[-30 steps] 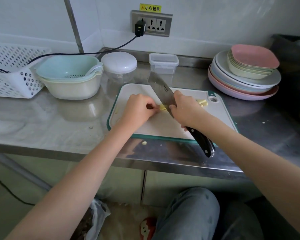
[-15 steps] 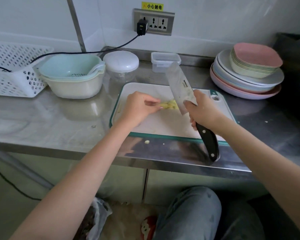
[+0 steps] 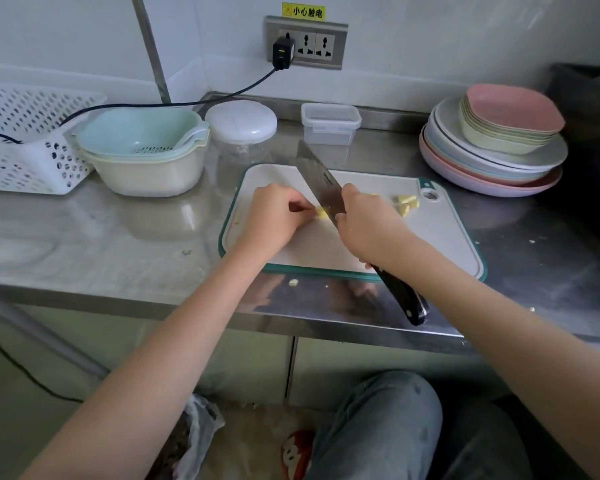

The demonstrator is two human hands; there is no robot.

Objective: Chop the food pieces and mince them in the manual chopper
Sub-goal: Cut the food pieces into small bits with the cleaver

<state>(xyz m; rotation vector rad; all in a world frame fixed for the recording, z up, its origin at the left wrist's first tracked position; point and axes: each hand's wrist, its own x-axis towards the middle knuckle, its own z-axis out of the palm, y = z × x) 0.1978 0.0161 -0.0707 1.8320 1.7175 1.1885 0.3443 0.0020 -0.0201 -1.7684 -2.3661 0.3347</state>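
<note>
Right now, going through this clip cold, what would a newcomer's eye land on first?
First the cleaver, gripped by the right hand mid-board, its blade beside a small yellow food piece that the left hand holds on the white cutting board. Next, the cut yellow pieces at the board's far right corner. Then the stack of pastel plates and bowls on the counter's right.

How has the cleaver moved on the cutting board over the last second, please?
Yes. The cleaver lifted, swung toward the hanging hole, then came back down beside the left hand.
</note>
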